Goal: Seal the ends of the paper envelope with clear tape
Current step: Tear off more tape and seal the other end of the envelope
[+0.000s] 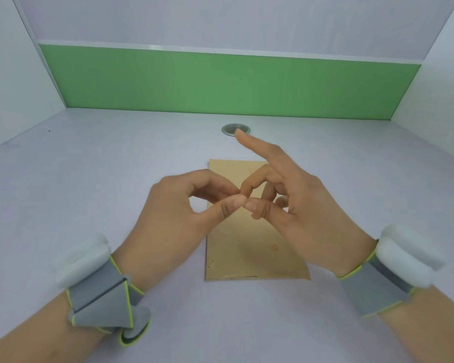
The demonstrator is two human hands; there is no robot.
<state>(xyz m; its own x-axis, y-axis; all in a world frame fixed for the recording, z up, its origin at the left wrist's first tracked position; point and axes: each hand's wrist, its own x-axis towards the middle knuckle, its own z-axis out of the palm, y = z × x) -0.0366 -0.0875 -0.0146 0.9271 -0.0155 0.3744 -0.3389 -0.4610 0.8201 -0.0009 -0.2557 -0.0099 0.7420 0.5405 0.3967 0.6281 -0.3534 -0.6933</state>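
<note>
A brown paper envelope lies flat on the pale table, its long side running away from me. Both hands hover just above its far half. My left hand pinches thumb against forefinger. My right hand pinches thumb against a bent finger, with its forefinger pointing up and away. The two pinches meet tip to tip over the envelope. I cannot make out any clear tape between the fingertips. The near end of the envelope looks slightly creased. Both wrists wear grey straps with white pads.
A round metal cable grommet is set into the table behind the envelope. A green panel and white walls close off the back and sides of the desk.
</note>
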